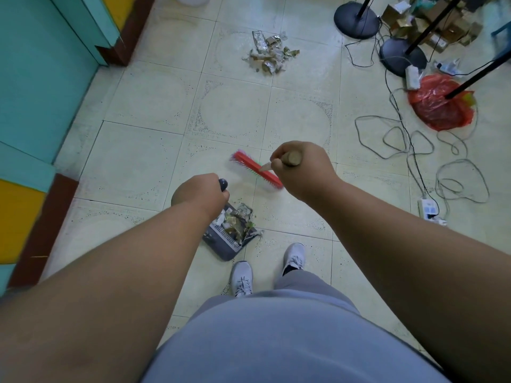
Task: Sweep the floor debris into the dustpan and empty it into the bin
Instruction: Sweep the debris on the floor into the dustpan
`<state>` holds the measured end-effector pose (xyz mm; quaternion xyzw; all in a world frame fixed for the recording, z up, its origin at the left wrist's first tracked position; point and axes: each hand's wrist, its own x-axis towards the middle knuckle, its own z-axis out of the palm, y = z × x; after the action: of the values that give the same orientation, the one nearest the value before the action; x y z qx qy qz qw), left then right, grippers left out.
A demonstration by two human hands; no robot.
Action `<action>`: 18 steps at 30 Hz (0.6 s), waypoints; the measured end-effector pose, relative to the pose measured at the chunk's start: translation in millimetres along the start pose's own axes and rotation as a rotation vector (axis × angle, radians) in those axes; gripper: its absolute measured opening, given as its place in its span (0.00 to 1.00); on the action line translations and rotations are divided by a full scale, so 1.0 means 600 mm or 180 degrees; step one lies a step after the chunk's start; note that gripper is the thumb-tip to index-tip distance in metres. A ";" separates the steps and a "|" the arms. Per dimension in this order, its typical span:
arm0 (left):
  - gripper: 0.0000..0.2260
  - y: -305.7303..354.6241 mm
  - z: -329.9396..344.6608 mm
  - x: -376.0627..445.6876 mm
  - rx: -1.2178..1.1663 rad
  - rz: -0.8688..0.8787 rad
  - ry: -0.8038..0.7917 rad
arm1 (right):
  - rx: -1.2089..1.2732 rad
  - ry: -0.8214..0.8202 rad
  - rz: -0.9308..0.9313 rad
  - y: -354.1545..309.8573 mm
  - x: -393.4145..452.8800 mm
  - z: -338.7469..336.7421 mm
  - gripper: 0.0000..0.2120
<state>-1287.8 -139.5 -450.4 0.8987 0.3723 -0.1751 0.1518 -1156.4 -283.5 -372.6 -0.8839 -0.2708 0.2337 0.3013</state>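
Head view: right hand (300, 168) fisted on broom (257, 170) handle, left hand (201, 193) gripping dustpan (224, 244) handle; debris pile (269, 52) lies well ahead, nearer broom.

No text, label, brand, number or sign is readable anywhere in view.

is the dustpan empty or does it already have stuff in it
Not empty: the dustpan holds a heap of torn paper scraps, a few hanging over its edge. The left hand grips its handle.
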 end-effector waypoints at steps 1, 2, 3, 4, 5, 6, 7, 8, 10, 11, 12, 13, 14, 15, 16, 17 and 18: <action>0.08 -0.001 0.000 -0.001 0.0001 -0.0011 -0.0003 | 0.0011 -0.0009 0.0014 0.006 0.001 0.006 0.09; 0.08 -0.002 0.000 -0.002 0.0005 -0.0023 0.0000 | 0.0041 -0.0006 0.0047 0.011 0.002 0.012 0.09; 0.08 -0.002 0.000 -0.003 0.0012 -0.0038 0.0006 | 0.0097 0.0001 0.0091 0.014 0.002 0.016 0.09; 0.08 -0.002 0.000 -0.004 0.0019 -0.0057 0.0009 | 0.0171 -0.0007 0.0138 0.015 0.001 0.019 0.09; 0.08 -0.002 0.001 -0.005 0.0022 -0.0075 0.0009 | 0.0251 -0.0040 0.0171 0.015 0.000 0.021 0.08; 0.08 -0.001 0.002 -0.006 0.0019 -0.0091 0.0011 | 0.0324 -0.0100 0.0193 0.014 -0.002 0.025 0.09; 0.08 -0.001 0.003 -0.007 0.0006 -0.0100 0.0012 | 0.0387 -0.0169 0.0205 0.011 -0.006 0.028 0.09; 0.08 -0.001 0.004 -0.009 -0.0011 -0.0100 0.0017 | 0.0440 -0.0233 0.0206 0.007 -0.012 0.032 0.09; 0.08 -0.001 0.004 -0.009 -0.0029 -0.0086 0.0035 | 0.0535 -0.0338 0.0195 -0.002 -0.023 0.039 0.10; 0.09 -0.001 0.004 -0.009 -0.0018 -0.0078 0.0044 | 0.0593 -0.0385 0.0190 -0.007 -0.029 0.039 0.10; 0.09 -0.001 0.003 -0.008 0.0000 -0.0076 0.0050 | 0.0661 -0.0412 0.0200 -0.013 -0.033 0.037 0.10; 0.09 -0.002 0.001 -0.007 0.0015 -0.0077 0.0053 | 0.0759 -0.0406 0.0247 -0.019 -0.034 0.033 0.10; 0.09 -0.002 0.000 -0.007 0.0023 -0.0082 0.0054 | 0.0900 -0.0370 0.0332 -0.023 -0.034 0.026 0.10; 0.09 -0.002 -0.001 -0.006 0.0021 -0.0090 0.0050 | 0.1074 -0.0324 0.0430 -0.028 -0.033 0.017 0.10; 0.09 -0.003 -0.002 -0.006 0.0011 -0.0104 0.0040 | 0.1253 -0.0277 0.0517 -0.032 -0.031 0.008 0.10; 0.08 -0.004 -0.002 -0.007 -0.0001 -0.0120 0.0027 | 0.1407 -0.0233 0.0580 -0.034 -0.030 0.000 0.09; 0.08 -0.005 -0.003 -0.007 -0.0005 -0.0133 0.0016 | 0.1514 -0.0191 0.0612 -0.037 -0.029 -0.007 0.08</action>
<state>-1292.6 -139.5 -447.3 0.8910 0.3916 -0.1756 0.1479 -1174.5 -281.0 -351.0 -0.8025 -0.1319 0.3445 0.4689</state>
